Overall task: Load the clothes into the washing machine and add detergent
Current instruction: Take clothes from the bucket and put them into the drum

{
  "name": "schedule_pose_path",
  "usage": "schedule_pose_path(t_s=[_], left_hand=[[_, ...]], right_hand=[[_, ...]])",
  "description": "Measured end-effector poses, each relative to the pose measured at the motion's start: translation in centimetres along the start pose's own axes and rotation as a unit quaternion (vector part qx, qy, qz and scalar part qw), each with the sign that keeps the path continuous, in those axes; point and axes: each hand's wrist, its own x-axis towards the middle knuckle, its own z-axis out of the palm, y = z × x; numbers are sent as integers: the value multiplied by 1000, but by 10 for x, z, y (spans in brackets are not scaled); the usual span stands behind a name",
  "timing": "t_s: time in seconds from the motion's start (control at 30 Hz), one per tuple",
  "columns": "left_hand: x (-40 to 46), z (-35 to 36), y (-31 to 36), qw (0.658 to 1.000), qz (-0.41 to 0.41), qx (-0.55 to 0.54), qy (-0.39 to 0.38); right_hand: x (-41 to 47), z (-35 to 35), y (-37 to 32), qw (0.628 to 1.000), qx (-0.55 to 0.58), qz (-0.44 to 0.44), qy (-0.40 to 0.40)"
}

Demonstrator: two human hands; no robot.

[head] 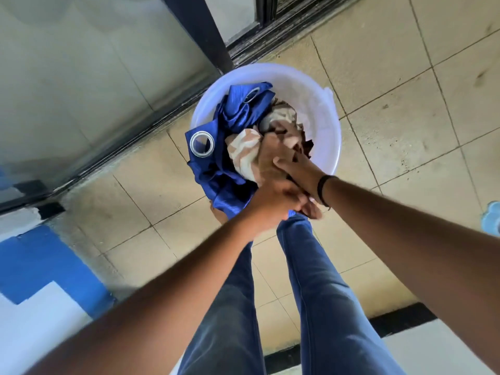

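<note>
Far left: a glass sliding door (81, 77) in a dark frame, its track running along the tiled floor (392, 90). Near left: a blue-and-white painted surface (40, 266). At centre, standing on the tiles: a white plastic bucket (319, 98), piled with laundry. On the bucket's left side, spilling over the near rim: a shiny blue curtain (230, 163) with metal eyelets (202, 144). Just right of it, in the middle of the bucket: a beige-and-brown patterned cloth (243, 150). Reaching in from the near left: the left hand (273, 201), blurred, fingers curled at the near edge of the fabric, apparently gripping it; exactly which cloth, cannot tell. Crossing just right of it: the right hand (292, 166), a dark band on the wrist, fingers curled down into the patterned cloth, clutching it. Below the hands: legs in blue jeans (311, 293). Far right edge: a light blue object (491, 217), cut off.
</note>
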Motion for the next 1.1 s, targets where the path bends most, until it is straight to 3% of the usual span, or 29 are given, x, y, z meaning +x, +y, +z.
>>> schedule_pose_path(t_s=[0.1,0.17,0.2,0.27,0.33,0.43,0.5,0.6,0.67,0.73,0.77,0.87,0.93,1.03,1.1], left_hand=[[-21,12,-11,991,-20,-47,-120],[-26,16,-18,991,-34,-43,-119],[-23,16,-24,996,-43,-38,-68],[-10,7,-36,992,-41,-51,111],[4,-10,-42,955,-7,-77,286],[19,-43,-34,896,69,-3,438],[30,-63,-24,899,113,27,421],[44,-76,-16,962,56,146,225],[52,-73,-18,941,1,309,136],[55,-65,-21,887,-4,435,154],[52,-59,-24,878,11,439,190],[29,-37,-29,902,62,316,287],[5,-14,-35,900,97,292,310],[-32,22,-55,897,164,284,297],[-59,41,-62,903,223,266,252]], right_hand=[[6,-15,-8,997,-55,-39,-47],[10,-19,-6,989,-139,-24,-47],[11,-19,-4,982,-185,-20,-14],[7,-12,-3,960,-272,-13,63],[-15,1,-14,911,-394,-64,102],[-57,23,-28,830,-511,-198,106],[-85,38,-29,797,-549,-245,61],[-123,56,-21,805,-518,-289,-18],[-139,62,-21,814,-501,-291,-39],[-149,59,-29,811,-518,-256,-90],[-152,53,-37,801,-540,-226,-126],[-140,23,-64,731,-647,-109,-188],[-121,3,-79,766,-630,-94,-92],[-74,-11,-79,874,-453,-131,115],[-40,-13,-73,939,-316,-79,108]])
